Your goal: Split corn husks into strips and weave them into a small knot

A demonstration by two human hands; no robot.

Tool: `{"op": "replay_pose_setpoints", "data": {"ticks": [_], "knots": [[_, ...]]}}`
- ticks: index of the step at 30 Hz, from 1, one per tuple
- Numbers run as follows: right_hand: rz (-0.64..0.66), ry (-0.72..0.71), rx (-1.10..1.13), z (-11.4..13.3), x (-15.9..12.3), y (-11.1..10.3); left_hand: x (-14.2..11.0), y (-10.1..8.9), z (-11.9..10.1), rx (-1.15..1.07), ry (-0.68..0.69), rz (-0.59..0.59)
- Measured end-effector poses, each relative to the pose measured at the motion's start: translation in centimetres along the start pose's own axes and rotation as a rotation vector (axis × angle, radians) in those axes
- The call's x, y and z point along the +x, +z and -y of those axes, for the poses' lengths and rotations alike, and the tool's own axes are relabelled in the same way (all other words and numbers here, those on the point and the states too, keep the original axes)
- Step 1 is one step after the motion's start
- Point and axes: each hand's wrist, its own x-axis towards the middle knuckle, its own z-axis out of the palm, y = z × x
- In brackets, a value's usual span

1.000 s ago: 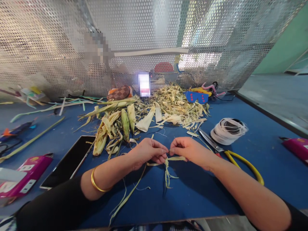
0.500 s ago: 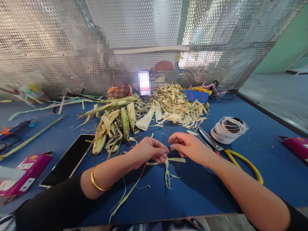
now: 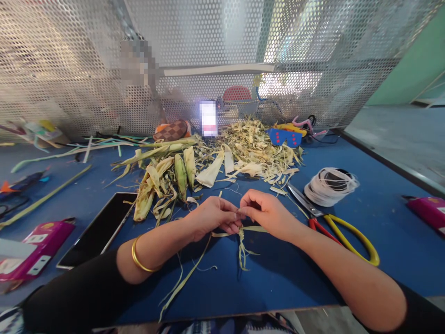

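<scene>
My left hand (image 3: 212,218) and my right hand (image 3: 267,213) meet fingertip to fingertip low over the blue table (image 3: 285,278). Both pinch a small bundle of pale corn-husk strips (image 3: 242,241); its frayed ends hang down toward me. A long thin husk strip (image 3: 184,283) trails from my left hand toward the table's near edge. A gold bangle (image 3: 137,260) sits on my left wrist.
Behind the hands lie several husked corn ears (image 3: 181,174) and a heap of husk scraps (image 3: 257,150). Yellow-handled scissors (image 3: 333,227) and a coil of white cord (image 3: 328,185) lie right. A dark phone (image 3: 99,229) and pink packets (image 3: 33,250) lie left. A perforated metal screen (image 3: 208,46) backs the table.
My right hand lifted off the husk bundle half a second ago, then came back down and left; its fingertips now touch my left hand's. My left hand barely moved.
</scene>
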Motion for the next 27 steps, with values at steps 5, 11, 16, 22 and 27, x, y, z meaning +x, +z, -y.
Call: {"op": "replay_pose_setpoints", "data": {"ticks": [5,11,16,22,27], "knots": [[-0.003,0.020,0.065,0.3,0.2,0.5,0.2,-0.1,0.2,0.009,0.023,0.039],[0.000,0.146,0.208,0.0,0.2,-0.5,0.0,0.1,0.2,0.009,0.063,-0.003],[0.160,0.208,0.207,-0.7,-0.2,-1.3,-0.1,-0.1,0.3,-0.022,0.098,0.027],[0.124,0.130,0.110,-0.8,0.0,-0.7,-0.3,0.0,0.1,-0.036,0.119,0.037],[0.073,0.115,-0.032,-0.6,0.1,-0.4,-0.1,-0.1,0.1,-0.048,0.103,0.029]]}}
